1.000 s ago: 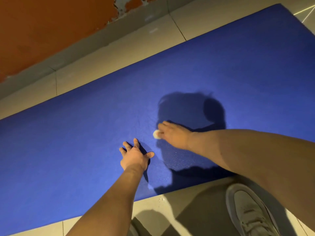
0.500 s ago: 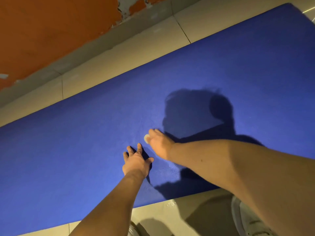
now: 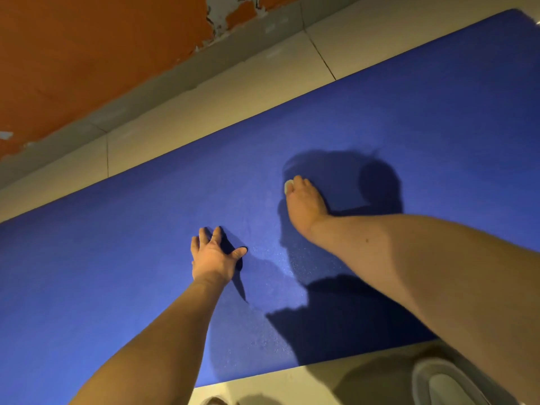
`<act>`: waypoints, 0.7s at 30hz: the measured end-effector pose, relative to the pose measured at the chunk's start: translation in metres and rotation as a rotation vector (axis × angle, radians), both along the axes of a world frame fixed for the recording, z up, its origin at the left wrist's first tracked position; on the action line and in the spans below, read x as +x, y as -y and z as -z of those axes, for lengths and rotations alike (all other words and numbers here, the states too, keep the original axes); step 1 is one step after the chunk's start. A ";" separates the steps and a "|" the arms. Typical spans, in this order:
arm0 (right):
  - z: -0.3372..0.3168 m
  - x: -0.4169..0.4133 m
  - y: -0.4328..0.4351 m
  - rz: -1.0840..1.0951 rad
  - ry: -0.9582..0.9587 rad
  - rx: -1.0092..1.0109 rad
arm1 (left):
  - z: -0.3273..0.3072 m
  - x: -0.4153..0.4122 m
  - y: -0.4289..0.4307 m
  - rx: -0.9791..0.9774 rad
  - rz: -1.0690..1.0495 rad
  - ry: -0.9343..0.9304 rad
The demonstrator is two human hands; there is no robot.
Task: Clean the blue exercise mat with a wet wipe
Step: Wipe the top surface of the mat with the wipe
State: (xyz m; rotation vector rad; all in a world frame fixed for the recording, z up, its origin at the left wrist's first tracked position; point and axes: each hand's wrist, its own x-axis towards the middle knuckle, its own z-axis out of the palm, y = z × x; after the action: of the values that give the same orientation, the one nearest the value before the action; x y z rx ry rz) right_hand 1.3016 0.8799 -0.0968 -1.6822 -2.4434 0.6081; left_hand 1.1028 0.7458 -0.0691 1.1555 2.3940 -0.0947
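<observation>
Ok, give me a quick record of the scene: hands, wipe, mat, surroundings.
left hand: flat on the blue exercise mat, fingers spread
right hand: holds the wet wipe against the mat, farther out than the left hand
wet wipe: small white wad at the right fingertips
mat: lies on the tiled floor; surface glistens between the hands
surroundings: orange wall with peeling paint; light shoe by the near edge
</observation>
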 end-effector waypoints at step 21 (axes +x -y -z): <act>0.011 -0.074 -0.019 -0.203 -0.161 -0.126 | 0.004 -0.027 -0.075 0.021 -0.025 -0.009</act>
State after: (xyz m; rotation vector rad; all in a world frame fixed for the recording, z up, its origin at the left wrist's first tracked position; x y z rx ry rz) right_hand 1.2281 0.8985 -0.1073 -1.3726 -2.5229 0.9032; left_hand 1.0755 0.8213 -0.0731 1.1367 2.4223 -0.0668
